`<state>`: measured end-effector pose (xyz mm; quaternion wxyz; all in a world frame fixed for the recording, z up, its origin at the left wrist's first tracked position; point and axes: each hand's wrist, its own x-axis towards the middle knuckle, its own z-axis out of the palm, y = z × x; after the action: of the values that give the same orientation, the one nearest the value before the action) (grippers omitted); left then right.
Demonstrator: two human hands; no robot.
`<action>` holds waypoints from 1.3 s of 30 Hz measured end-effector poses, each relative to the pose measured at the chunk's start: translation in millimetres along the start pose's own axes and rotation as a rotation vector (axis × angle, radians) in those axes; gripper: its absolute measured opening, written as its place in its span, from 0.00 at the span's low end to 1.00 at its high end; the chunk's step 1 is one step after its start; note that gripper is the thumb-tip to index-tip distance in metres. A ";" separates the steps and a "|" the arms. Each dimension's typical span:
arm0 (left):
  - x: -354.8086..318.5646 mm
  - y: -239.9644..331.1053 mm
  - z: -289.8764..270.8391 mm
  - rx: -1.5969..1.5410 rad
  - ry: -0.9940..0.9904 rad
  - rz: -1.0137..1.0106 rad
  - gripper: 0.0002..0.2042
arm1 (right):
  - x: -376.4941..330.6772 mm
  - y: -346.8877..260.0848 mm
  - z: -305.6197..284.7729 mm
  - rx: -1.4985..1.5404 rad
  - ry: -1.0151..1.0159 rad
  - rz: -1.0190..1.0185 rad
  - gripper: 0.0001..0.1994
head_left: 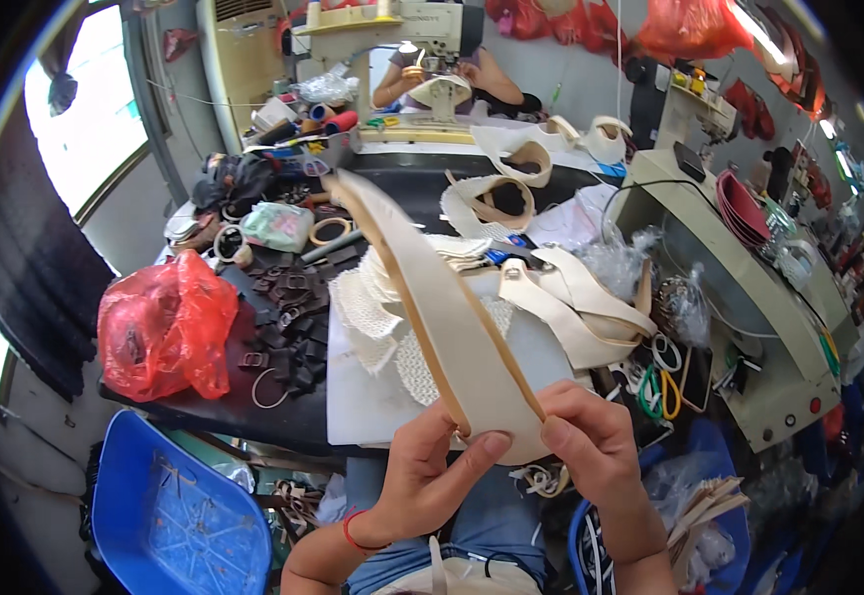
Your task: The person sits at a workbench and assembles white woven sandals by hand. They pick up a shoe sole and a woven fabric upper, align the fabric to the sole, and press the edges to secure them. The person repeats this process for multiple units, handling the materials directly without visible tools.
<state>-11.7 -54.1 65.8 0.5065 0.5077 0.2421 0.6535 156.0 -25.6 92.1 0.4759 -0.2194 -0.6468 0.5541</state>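
A long, wide cream strap (432, 283) with tan edging rises from my two hands and slants up to the left over the table. My left hand (432, 471) pinches its lower end, thumb on the front face. On the other side my right hand (591, 441) grips the right edge of that same end between thumb and fingers. Behind the strap, a stack of cream woven pieces (363, 312) lies on a white board (353, 407). More cream straps (576, 307) lie folded to the right of the board.
Dark buckles and tabs (293, 307) cover the table's left, beside a red plastic bag (166, 327). A blue bin (184, 506) stands at lower left; another blue bin (740, 516) is at lower right. Scissors (658, 392) lie near a beige machine (749, 337). A person sews at a machine (442, 59) opposite.
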 end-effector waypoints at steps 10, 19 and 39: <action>-9.8 25.8 -34.5 1.542 0.006 0.808 0.22 | 27.8 15.5 12.7 0.279 -0.162 0.550 0.10; 0.2 44.2 -53.5 1.459 -0.660 0.881 0.03 | 52.3 37.5 25.7 -0.101 -0.233 0.542 0.10; 7.4 42.8 -50.8 1.497 -0.628 0.832 0.08 | 31.1 59.3 11.9 0.000 0.102 0.168 0.07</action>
<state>-75.5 -53.2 85.8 -0.1893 0.9048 0.2511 0.2872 117.3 10.8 49.6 0.4601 -0.3005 -0.6011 0.5803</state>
